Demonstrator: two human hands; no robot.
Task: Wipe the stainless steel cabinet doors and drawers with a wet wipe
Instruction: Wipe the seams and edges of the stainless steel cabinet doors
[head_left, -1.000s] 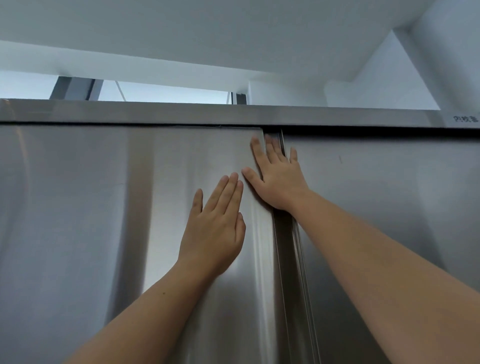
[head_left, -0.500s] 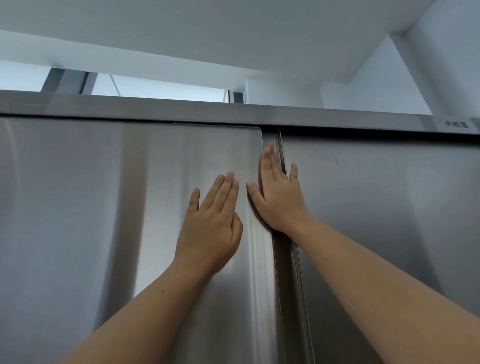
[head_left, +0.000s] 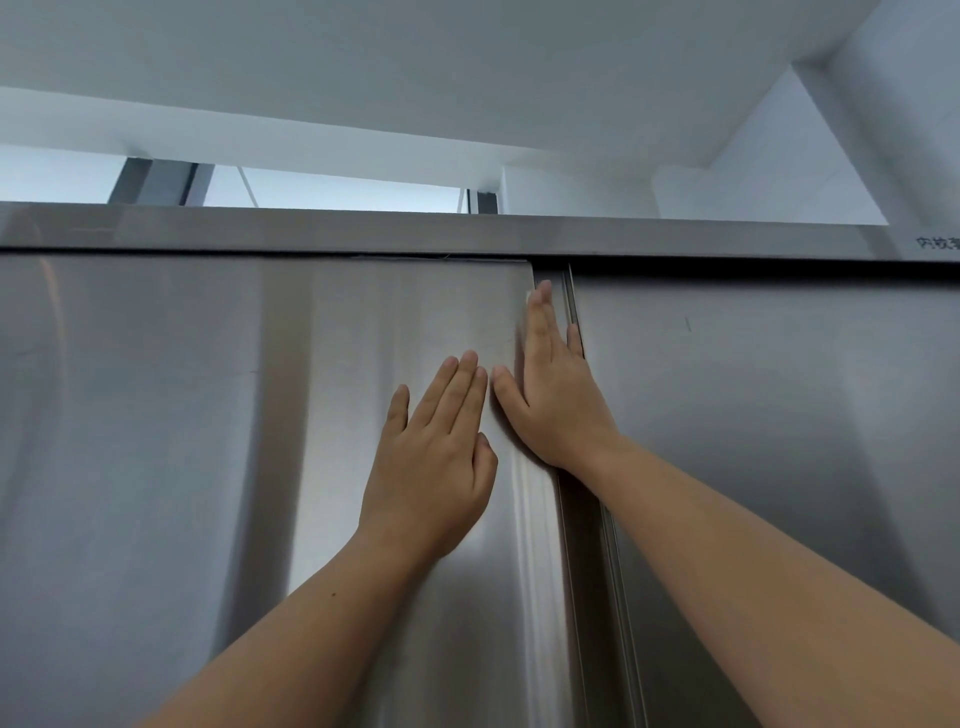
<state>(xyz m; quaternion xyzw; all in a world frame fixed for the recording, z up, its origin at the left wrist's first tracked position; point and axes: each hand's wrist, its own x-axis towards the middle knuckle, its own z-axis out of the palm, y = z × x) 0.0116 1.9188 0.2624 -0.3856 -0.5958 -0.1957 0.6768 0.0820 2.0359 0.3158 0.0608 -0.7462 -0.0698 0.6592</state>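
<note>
R hand (head_left: 553, 395) lay flat, fingers straight, along L door's (head_left: 208, 441) right edge, tips near its top corner. Pale sliver (head_left: 529, 300) at tips, maybe the wipe, couldn't tell. L hand (head_left: 436, 462) was flat just beside it. R door (head_left: 779, 415) sat past the seam.

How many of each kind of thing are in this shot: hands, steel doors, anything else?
Hands: 2, the left hand and the right hand, both flat on the steel
Steel doors: 2, the left door and the right door
Top rail: 1
Printed label: 1
Total: 6
</note>
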